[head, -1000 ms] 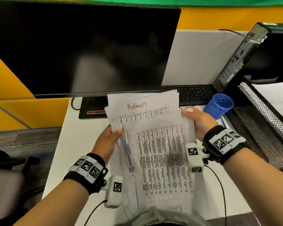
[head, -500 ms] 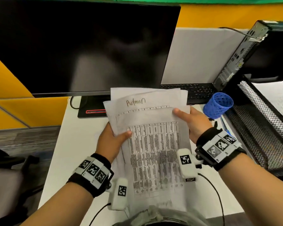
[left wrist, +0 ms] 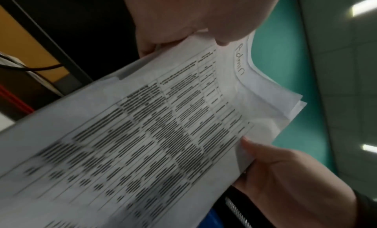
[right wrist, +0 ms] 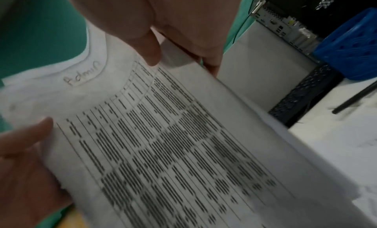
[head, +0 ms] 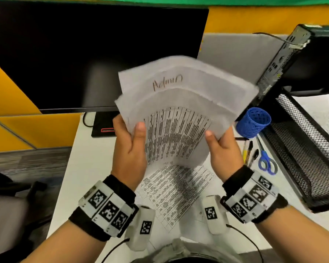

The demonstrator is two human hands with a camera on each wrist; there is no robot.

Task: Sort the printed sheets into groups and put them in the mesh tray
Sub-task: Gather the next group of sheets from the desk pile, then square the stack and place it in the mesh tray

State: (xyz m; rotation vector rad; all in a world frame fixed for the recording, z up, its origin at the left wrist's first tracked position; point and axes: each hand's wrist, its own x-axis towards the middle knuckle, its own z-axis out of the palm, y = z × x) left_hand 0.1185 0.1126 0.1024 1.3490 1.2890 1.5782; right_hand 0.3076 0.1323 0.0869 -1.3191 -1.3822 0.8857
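I hold a fanned stack of printed sheets point(head: 179, 103) upright over the desk, in front of the monitor. One sheet behind the front table page has "Admin" handwritten on top. My left hand point(head: 133, 133) pinches the stack's lower left edge, thumb in front. My right hand point(head: 217, 141) pinches the lower right edge the same way. The left wrist view shows the stack point(left wrist: 153, 134) under my left hand point(left wrist: 204, 36); the right wrist view shows the stack point(right wrist: 163, 142) under my right hand point(right wrist: 155, 57). Another printed sheet point(head: 177, 192) lies flat on the desk below. The black mesh tray point(head: 302, 149) stands at the right.
A sheet point(head: 323, 111) lies in the tray's upper tier. A blue mesh pen cup point(head: 254, 122), pens point(head: 250, 150) and blue scissors point(head: 267, 162) lie between my right hand and the tray. A dark monitor point(head: 84, 54) fills the back; a computer case point(head: 285, 54) stands right.
Both hands have lifted the stack off the desk and tipped it upright, gripping nearer its bottom edge. One printed sheet now lies uncovered on the desk below.
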